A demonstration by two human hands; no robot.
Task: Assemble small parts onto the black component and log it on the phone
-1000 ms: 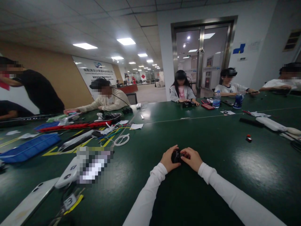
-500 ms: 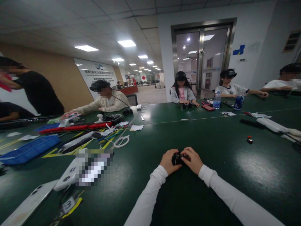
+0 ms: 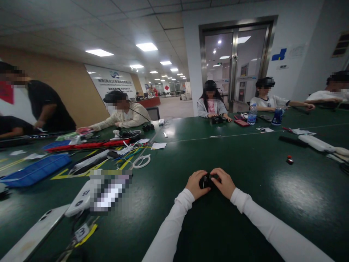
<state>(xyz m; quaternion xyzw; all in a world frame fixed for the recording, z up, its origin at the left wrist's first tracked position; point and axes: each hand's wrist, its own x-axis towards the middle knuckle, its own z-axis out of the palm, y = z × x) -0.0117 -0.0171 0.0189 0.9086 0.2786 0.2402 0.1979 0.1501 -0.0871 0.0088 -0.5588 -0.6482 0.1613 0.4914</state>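
Between my two hands, low over the dark green table (image 3: 261,174), is a small black object (image 3: 205,181) with a thin pale line on it; its exact kind is hard to make out. My left hand (image 3: 195,185) wraps its thumb and fingers around the left side of it. At its right side, the curled fingers and thumb of my right hand (image 3: 224,184) grip the object's edge. Both hands partly cover it. White sleeves reach down to both wrists.
To the left lie a blue tray (image 3: 38,170), a white cable coil (image 3: 141,161) and white devices (image 3: 35,231). A small red-and-black item (image 3: 289,160) is on the right. Bottles (image 3: 252,114) and several people wearing headsets are across the table.
My right fingers have shifted slightly on the black object, while my left hand keeps its grip. At far left, a standing person's arm has come down to the table. The view tilts slightly.
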